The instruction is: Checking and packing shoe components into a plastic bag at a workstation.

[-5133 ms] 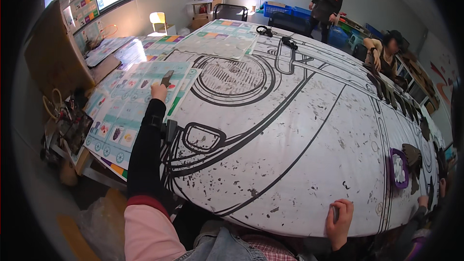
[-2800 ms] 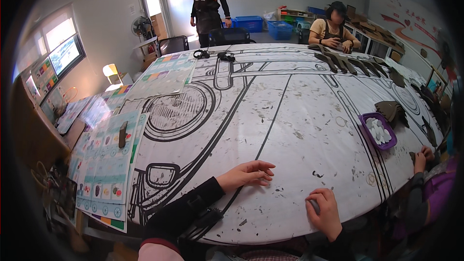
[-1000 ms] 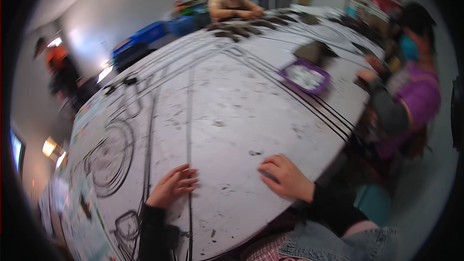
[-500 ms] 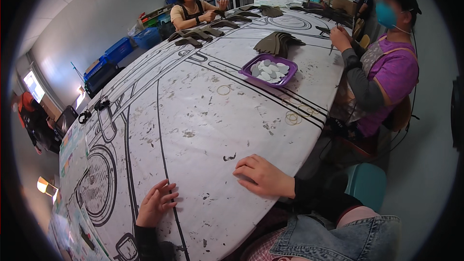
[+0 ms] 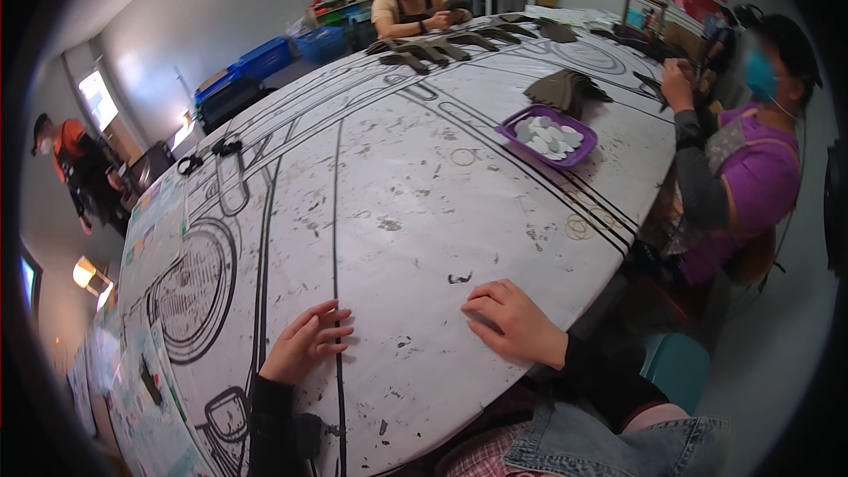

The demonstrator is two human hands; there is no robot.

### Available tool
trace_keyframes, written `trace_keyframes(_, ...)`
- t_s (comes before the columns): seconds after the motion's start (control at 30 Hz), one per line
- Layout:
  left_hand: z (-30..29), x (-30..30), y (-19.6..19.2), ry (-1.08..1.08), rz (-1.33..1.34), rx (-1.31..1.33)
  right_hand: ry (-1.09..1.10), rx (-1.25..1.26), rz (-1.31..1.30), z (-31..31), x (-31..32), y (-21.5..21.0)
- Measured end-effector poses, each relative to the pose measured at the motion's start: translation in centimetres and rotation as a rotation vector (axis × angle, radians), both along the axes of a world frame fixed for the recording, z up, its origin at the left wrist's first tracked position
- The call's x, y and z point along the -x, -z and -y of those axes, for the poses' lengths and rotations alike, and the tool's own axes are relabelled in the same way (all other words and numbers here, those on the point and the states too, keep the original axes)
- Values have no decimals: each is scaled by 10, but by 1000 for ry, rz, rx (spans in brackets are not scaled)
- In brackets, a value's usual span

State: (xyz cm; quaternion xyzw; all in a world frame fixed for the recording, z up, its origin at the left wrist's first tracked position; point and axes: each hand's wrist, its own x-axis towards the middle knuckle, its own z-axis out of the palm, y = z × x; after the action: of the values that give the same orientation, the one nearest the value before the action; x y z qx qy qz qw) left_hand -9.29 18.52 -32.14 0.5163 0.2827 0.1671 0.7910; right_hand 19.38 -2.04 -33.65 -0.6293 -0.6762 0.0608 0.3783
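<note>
White and wide, the table is spreading out in front of you, its top covered with black line drawings and scuffed with dark flecks. Your left hand is lying flat on it, fingers spread loosely and holding nothing; its fingertips are touching a long black line that is running away from you across the top. Your right hand is resting close by, palm down and fingers slightly curled, gripping nothing either, near the table's curved near edge. A small dark mark is sitting just beyond its fingertips.

Between your two hands and ahead of them the surface is lying bare, so you are getting free room forward and to your left. To your right the rim is curving away just past your right wrist.

Farther out, well apart from your right hand, a purple tray of pale round pieces is sitting near the right edge. Thin rings are lying between it and you, beside the parallel black lines. Beyond the tray a heap of dark olive cut-outs is resting.

A person in a purple top is sitting at the right edge, hands up at the table. Another person is sitting at the far end, and a third in orange is standing off to your left.
</note>
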Motion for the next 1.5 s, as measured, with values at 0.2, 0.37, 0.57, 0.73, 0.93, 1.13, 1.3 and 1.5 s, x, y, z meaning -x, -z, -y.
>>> trace_keyframes(0.2,-6,7,2,98,50,26,46,-10,60,-3,9,-6)
trace_keyframes(0.37,-9,7,8,150,117,-2,54,46,83,0,12,-6)
trace_keyframes(0.57,-6,17,18,100,164,9,13,73,62,1,29,-13)
trace_keyframes(0.73,-8,12,20,151,206,28,21,96,67,3,25,-11)
trace_keyframes(0.93,-9,11,22,160,219,33,-26,33,147,1,16,-11)
trace_keyframes(1.13,-11,11,24,172,219,27,25,101,65,3,25,-10)
trace_keyframes(1.3,-12,11,24,158,215,40,34,118,49,2,28,-13)
trace_keyframes(1.5,-12,10,23,156,214,40,-31,7,174,-1,17,-13)
